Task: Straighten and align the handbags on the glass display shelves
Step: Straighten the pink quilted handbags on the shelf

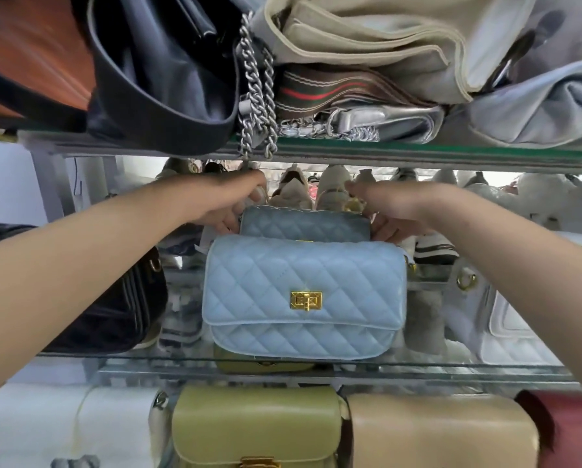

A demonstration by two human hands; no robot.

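Note:
A light blue quilted handbag (303, 295) with a gold clasp stands upright on the middle glass shelf (418, 366), facing me. Behind it stands a second, darker blue quilted handbag (303, 222). My left hand (229, 207) grips the rear bag's left end. Its right end is held by my right hand (384, 214), fingers curled round it near the gold chain. Both arms reach in under the upper shelf.
A black bag (114, 309) stands left of the blue bags and a white quilted bag (512, 332) right. The upper shelf (451, 152) carries dark, beige and silver bags with a hanging chain (257, 106). Olive (256, 423) and tan (441, 430) bags sit below.

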